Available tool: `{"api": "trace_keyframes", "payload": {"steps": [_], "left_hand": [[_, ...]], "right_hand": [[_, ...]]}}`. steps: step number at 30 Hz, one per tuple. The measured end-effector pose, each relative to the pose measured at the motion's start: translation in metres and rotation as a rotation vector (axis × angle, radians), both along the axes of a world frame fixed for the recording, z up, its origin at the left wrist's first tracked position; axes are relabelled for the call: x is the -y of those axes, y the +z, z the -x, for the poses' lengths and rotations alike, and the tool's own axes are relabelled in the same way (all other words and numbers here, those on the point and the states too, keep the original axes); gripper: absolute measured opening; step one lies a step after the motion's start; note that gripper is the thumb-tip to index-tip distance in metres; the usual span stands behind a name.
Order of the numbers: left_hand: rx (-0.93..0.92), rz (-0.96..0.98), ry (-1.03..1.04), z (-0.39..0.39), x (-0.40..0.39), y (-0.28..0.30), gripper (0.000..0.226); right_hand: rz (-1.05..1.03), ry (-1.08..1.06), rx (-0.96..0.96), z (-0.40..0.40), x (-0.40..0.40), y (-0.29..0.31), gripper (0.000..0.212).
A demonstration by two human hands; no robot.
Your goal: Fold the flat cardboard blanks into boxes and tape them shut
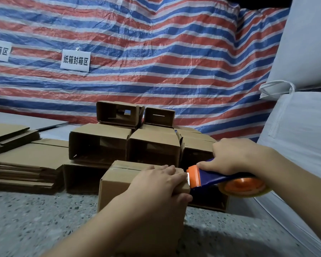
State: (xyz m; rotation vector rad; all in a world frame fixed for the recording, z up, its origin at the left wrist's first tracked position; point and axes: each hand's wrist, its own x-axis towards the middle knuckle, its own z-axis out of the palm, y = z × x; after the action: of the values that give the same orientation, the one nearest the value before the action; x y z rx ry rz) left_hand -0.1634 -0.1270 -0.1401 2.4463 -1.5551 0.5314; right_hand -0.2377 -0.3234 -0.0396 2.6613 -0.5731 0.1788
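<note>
Left hand [158, 184]: nearest the camera, fingers flat on top of the box [119, 184], thumb down its right side, pressing it.
Box: on the speckled floor [35, 219], in front of the stacked boxes [126, 143].
Right hand [237, 154]: grip closed round the tape dispenser [222, 179], its orange head touching the box's right edge.
Flat blanks [24, 164]: piled at the left.
</note>
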Motion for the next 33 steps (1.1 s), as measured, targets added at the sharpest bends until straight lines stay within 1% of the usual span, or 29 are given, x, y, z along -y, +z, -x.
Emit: {"api": "trace_keyframes", "payload": {"steps": [4,5,7,8,9,11,14,16,19,23,25,27,28,29,30,31,33], "left_hand": [[0.008,0.006,0.003,0.002,-0.002,0.002,0.062],[0.014,0.009,0.001,0.003,-0.003,0.002,0.062],[0.02,0.021,0.004,0.005,-0.004,0.002,0.062],[0.022,0.021,0.007,0.005,-0.005,0.002,0.063],[0.026,0.018,0.009,0.005,-0.005,0.002,0.063],[0.04,0.018,0.019,0.005,-0.004,0.002,0.062],[0.044,0.027,0.024,0.006,-0.003,0.001,0.061],[0.05,0.033,0.019,0.006,-0.003,0.0,0.06],[0.045,0.042,0.013,0.006,-0.003,0.0,0.06],[0.033,0.02,0.008,0.006,-0.004,0.001,0.061],[0.028,0.006,0.011,0.006,-0.004,0.002,0.062],[0.021,-0.007,0.013,0.007,-0.004,0.003,0.062],[0.02,-0.012,0.011,0.007,-0.004,0.003,0.062],[0.02,-0.012,0.009,0.006,-0.003,0.004,0.062],[0.021,-0.012,0.009,0.006,-0.003,0.004,0.063],[0.022,-0.012,0.008,0.006,-0.003,0.004,0.063],[0.028,-0.011,0.008,0.005,-0.003,0.003,0.064]], "right_hand": [[0.104,0.022,0.002,0.003,-0.01,0.0,0.066],[0.161,0.024,-0.005,0.003,-0.012,-0.002,0.065],[0.337,0.037,-0.06,0.002,-0.012,-0.014,0.062],[0.373,0.038,-0.091,0.003,-0.008,-0.024,0.059],[0.354,0.029,-0.1,0.004,-0.003,-0.037,0.057],[0.261,-0.006,-0.027,0.008,0.008,-0.064,0.059],[0.185,-0.066,0.201,0.014,0.015,-0.099,0.069],[0.109,-0.102,0.289,0.016,0.012,-0.118,0.068],[-0.012,-0.142,0.299,0.017,0.001,-0.141,0.06],[-0.253,-0.216,0.251,0.019,-0.015,-0.158,0.048],[-0.312,-0.241,0.242,0.021,-0.017,-0.157,0.049],[-0.355,-0.246,0.222,0.023,-0.016,-0.149,0.054],[-0.384,-0.231,0.25,0.023,-0.015,-0.142,0.058],[-0.428,-0.199,0.321,0.023,-0.012,-0.135,0.061],[-0.52,-0.142,0.43,0.021,-0.009,-0.127,0.062],[-0.681,-0.076,0.55,0.018,-0.007,-0.12,0.062],[-1.085,0.0,0.71,0.008,-0.009,-0.103,0.059]]}}
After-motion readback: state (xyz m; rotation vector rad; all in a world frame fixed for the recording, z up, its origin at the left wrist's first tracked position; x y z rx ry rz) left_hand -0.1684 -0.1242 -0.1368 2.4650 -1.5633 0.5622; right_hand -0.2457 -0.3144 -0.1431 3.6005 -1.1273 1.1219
